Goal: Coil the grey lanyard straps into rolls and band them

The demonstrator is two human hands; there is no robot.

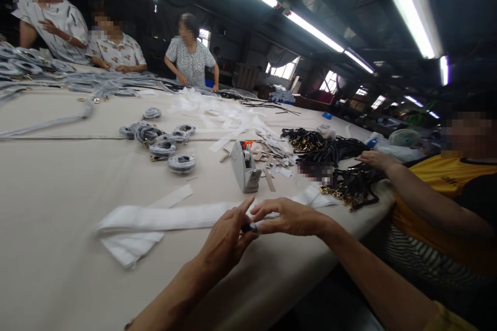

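Note:
My left hand (227, 240) and my right hand (289, 217) meet near the table's front edge, fingertips pinched together on a small dark item (248, 227) wrapped in white. A long strip of white wrapping (163, 217) lies on the table just behind and left of my hands. A white tape dispenser (244, 168) stands upright a little beyond them. Both hands are closed in a pinch; most of the item is hidden between my fingers.
Coiled grey straps (163, 147) lie mid-table, loose white strips (221, 114) farther back. Black straps with gold clasps (341, 186) are piled at right, where a person in yellow reaches with a hand (375, 159). Three people stand at the far end.

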